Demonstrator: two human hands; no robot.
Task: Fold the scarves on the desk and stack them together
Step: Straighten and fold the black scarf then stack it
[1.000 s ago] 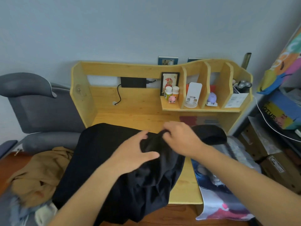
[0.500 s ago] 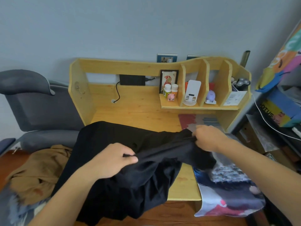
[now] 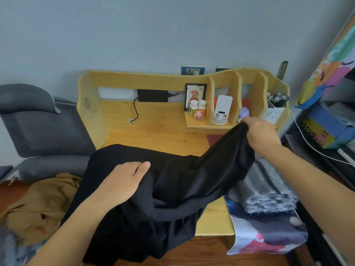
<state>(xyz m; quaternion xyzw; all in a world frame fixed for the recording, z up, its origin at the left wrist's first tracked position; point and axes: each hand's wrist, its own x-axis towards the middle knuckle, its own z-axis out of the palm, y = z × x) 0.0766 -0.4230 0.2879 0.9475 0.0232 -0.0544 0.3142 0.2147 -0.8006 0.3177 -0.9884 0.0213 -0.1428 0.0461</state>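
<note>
Head view: large black fabric scarf [image 3: 172,189] draped over pale wooden worktop [image 3: 157,139], right hand [image 3: 263,135] pinching far-right corner aloft, left hand [image 3: 123,183] gripping near fold.

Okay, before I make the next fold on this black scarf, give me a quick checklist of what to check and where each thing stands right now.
1. Right hand grips a scarf edge: ok, it pinches the black scarf and lifts it toward the shelf.
2. Left hand holds the other end: ok, its fingers curl round the cloth.
3. Scarf spread flat: not ok, it is bunched and sags between the hands.
4. Scarf fully on the desk: not ok, it hangs over the front edge.
5. Lifted edge away from the shelf items: cannot tell, the right hand is close to the purple figure.
6. Folding space: not ok, a printed cloth lies on the right side.
</note>
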